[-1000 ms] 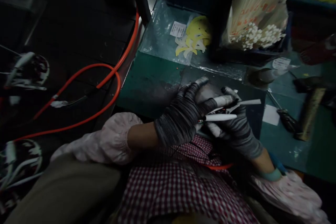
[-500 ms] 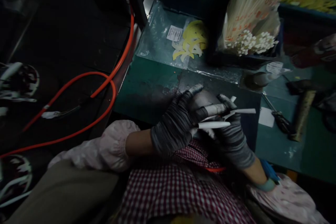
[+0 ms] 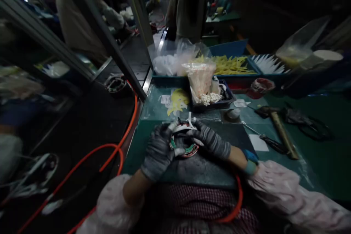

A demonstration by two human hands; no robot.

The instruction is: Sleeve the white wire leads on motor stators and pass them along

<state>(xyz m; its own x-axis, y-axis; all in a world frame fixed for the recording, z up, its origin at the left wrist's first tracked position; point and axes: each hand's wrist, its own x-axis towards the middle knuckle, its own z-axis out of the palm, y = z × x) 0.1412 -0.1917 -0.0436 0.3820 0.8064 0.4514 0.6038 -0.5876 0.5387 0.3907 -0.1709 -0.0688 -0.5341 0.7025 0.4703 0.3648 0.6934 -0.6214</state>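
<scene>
A ring-shaped motor stator, with green, white and red parts round its rim, stands over the dark mat. Its left side is gripped by my left hand, in a grey striped glove with pale fingertips. From the other side my right hand, gloved alike, has its fingers closed on the rim. A white sleeved lead sticks up from the far edge of the ring. Parts of the stator are hidden behind my fingers.
Beyond my hands, a black tray holds bagged sticks and small white pieces. A hammer and a screwdriver lie at right. Blue bins line the back. An orange hose loops at left. Two people are farther off.
The view has tilted up, bringing the back bins and people into sight. My hands have moved forward from near my body, and the stator's ring now shows between them over the mat.
</scene>
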